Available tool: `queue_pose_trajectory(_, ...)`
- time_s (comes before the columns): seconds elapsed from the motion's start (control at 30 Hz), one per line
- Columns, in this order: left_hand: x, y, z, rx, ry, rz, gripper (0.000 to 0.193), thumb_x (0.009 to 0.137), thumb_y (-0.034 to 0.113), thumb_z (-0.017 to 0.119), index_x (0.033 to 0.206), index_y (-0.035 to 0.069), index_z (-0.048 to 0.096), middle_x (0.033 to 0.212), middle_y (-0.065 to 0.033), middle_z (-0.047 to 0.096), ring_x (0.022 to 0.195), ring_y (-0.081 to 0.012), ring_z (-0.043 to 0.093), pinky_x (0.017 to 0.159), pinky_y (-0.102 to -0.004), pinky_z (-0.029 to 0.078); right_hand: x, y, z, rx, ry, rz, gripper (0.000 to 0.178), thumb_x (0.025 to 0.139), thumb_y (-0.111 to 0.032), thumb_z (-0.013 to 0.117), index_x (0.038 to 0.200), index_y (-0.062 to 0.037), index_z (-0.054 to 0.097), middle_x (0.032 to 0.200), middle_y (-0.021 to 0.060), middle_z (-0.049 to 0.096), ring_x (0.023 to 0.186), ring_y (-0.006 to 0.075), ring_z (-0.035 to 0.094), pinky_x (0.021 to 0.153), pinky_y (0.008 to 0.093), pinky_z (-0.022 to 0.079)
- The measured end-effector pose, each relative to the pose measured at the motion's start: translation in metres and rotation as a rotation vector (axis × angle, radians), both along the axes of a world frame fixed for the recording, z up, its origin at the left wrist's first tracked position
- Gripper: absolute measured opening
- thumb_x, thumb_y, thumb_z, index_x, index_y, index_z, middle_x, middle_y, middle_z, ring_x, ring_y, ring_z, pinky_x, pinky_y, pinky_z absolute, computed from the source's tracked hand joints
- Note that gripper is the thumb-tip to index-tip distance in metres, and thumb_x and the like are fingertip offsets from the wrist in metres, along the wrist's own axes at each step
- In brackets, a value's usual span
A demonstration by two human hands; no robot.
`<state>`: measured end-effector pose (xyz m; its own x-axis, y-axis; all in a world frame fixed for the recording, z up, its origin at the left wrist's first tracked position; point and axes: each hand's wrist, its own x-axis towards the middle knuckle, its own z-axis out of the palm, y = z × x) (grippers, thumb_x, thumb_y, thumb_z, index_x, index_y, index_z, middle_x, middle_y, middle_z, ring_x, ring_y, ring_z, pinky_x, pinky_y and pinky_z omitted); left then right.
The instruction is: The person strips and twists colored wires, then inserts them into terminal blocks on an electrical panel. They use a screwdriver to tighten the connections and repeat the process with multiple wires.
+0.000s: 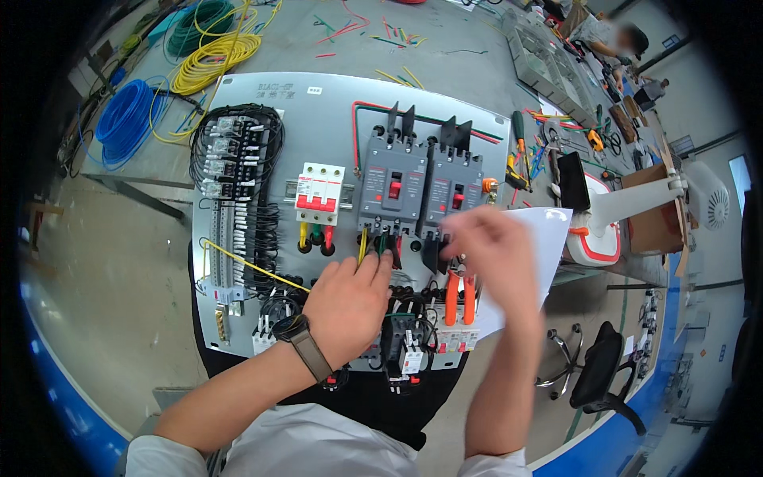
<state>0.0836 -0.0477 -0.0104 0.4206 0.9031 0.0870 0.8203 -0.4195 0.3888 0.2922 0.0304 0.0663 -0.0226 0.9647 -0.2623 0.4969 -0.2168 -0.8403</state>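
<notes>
On a grey mounting plate (318, 127), my left hand (350, 298) reaches under the left circuit breaker (393, 187). Its fingers are closed at the green wire (383, 241), with a yellow wire (363, 245) beside them; the thumb is hidden. My right hand (497, 250) is blurred at the lower end of the right circuit breaker (453, 191), near a black divider (432, 253). Its fingertips are too smeared to show a grip. Orange-handled pliers (452, 299) lie on the plate just below it. Left of the breakers sits a white three-pole breaker (320, 193) with red levers.
Relays (226, 147) and bundled black wires line the plate's left side. Blue (127, 119) and yellow (214, 63) wire coils lie at the table's far left. Paper (548, 238), a screwdriver (519, 131) and a white-red box (596, 238) are at the right. Another person (596, 36) works farther off.
</notes>
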Motion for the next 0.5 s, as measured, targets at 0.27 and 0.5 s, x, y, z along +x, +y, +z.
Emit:
queue_pose_trajectory(0.27, 0.0, 0.0, 0.001, 0.012, -0.023, -0.02, 0.051, 0.1, 0.019, 0.062, 0.144, -0.007, 0.055, 0.124, -0.0167, 0.065, 0.1, -0.0307, 0.059, 0.086, -0.0417, 0.047, 0.156, 0.136, -0.07, 0.652, -0.917, 0.331, 0.054, 0.087, 0.006, 0.061, 0.139, -0.0062, 0.067, 0.131, 0.0225, 0.071, 0.121, 0.043, 0.067, 0.104, 0.0456, 0.052)
queue_pose_trajectory(0.5, 0.0, -0.004, -0.006, 0.048, 0.07, 0.015, 0.054, 0.099, 0.017, 0.06, 0.147, -0.007, 0.055, 0.12, -0.0128, 0.066, 0.096, -0.0259, 0.059, 0.084, -0.038, 0.045, 0.137, 0.158, -0.073, 0.368, -0.91, 0.31, 0.041, 0.092, -0.003, 0.066, 0.132, -0.0054, 0.067, 0.12, 0.0281, 0.072, 0.113, 0.048, 0.068, 0.097, 0.0517, 0.054)
